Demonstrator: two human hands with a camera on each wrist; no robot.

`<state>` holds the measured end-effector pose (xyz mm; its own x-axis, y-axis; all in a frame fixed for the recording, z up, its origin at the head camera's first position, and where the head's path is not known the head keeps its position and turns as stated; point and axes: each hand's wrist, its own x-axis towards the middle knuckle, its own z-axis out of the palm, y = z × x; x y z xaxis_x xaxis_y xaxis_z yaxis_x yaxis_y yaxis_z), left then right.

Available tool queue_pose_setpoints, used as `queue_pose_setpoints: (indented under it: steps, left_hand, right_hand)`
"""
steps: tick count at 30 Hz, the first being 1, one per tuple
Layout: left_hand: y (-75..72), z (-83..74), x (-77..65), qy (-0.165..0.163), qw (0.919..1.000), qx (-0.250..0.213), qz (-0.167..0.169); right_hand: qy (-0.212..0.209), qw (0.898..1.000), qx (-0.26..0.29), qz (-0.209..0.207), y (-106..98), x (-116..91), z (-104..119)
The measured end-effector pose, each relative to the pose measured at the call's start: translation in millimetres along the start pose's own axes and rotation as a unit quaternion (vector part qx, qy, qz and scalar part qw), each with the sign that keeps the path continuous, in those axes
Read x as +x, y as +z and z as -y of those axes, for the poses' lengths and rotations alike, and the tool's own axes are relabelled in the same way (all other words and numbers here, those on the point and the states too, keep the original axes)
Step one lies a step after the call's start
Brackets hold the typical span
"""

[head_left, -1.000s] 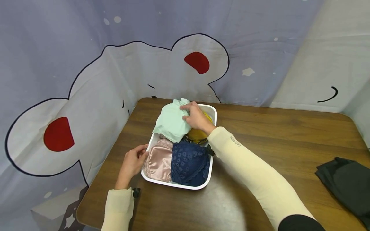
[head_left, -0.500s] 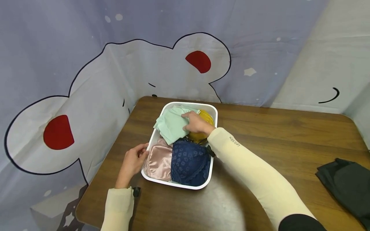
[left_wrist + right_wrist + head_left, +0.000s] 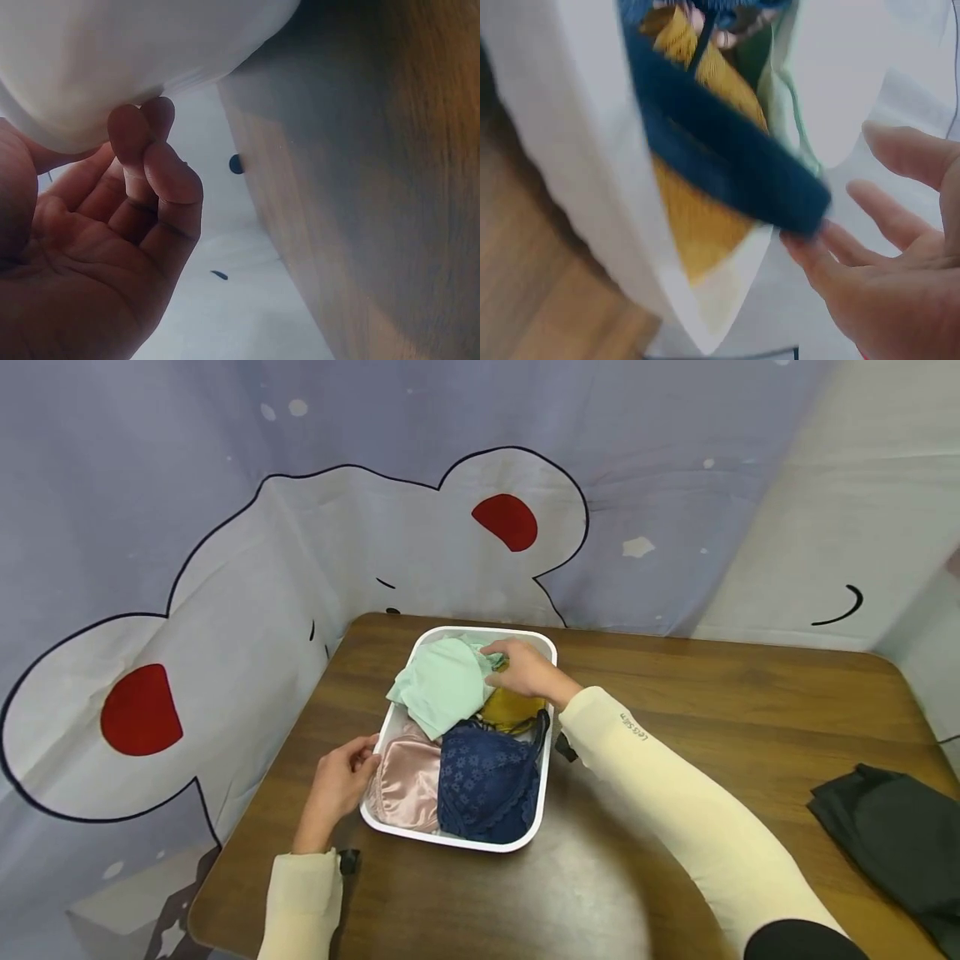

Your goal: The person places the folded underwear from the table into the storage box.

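A white plastic bin (image 3: 459, 841) on the table holds folded underwear. Its near half has a pink satin bra (image 3: 408, 781) on the left and a navy lace bra (image 3: 487, 781) on the right. Behind them lie a mint-green garment (image 3: 442, 681), overlapping the left rim, and a mustard-yellow garment (image 3: 512, 708). My left hand (image 3: 337, 785) grips the bin's left rim, fingertips against the outer wall in the left wrist view. My right hand (image 3: 528, 672) is over the far right part, fingers spread. In the right wrist view, a raised navy strap (image 3: 735, 165) meets its fingertips.
A dark folded cloth (image 3: 892, 835) lies at the right side of the wooden table (image 3: 712, 727). A printed fabric curtain (image 3: 660, 510) hangs behind the far edge and along the left.
The mint-green garment has come down from the right hand's hold into the bin's far left. My right hand has let go and drawn right; a navy strap has lifted. My left hand stays.
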<state>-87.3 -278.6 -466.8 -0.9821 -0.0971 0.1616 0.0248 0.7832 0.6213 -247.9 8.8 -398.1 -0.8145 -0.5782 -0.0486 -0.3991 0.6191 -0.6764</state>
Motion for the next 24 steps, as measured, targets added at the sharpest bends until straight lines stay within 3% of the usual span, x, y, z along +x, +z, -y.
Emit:
queue_pose_setpoints:
  steps: [7, 13, 24]
  left_hand:
    - [0.0, -0.7, -0.1, 0.002, 1.0000, 0.007, 0.004]
    - [-1.6, 0.4, -1.0, 0.004, 1.0000, 0.008, 0.003]
    - [-1.3, -6.2, 1.0, -0.006, 0.9998, 0.018, 0.007]
  right_hand:
    - [0.012, 0.999, 0.017, -0.034, -22, -20, -14]
    - [0.028, 0.998, 0.026, -0.041, -26, -29, -20]
    - [0.005, 0.997, 0.000, -0.077, -41, -51, -28]
